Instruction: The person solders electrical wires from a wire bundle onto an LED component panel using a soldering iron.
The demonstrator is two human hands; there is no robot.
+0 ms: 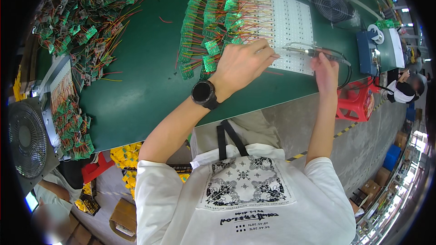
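the left hand (243, 61) rests on the white led panel (290, 22) near the desk's (145, 63) front edge, fingers pinched together on a thin wire (274, 56). the right hand (326, 66) is clamped around a soldering iron (313, 52), its tip lying over the panel just beside the left fingertips. small green circuit boards (204, 22) with red and yellow leads line the panel's left side, and a small fan (331, 3) stands at the desk's far right corner

Brown cardboard boxes (123, 218) sit on the floor lower left, others (370, 189) lower right.
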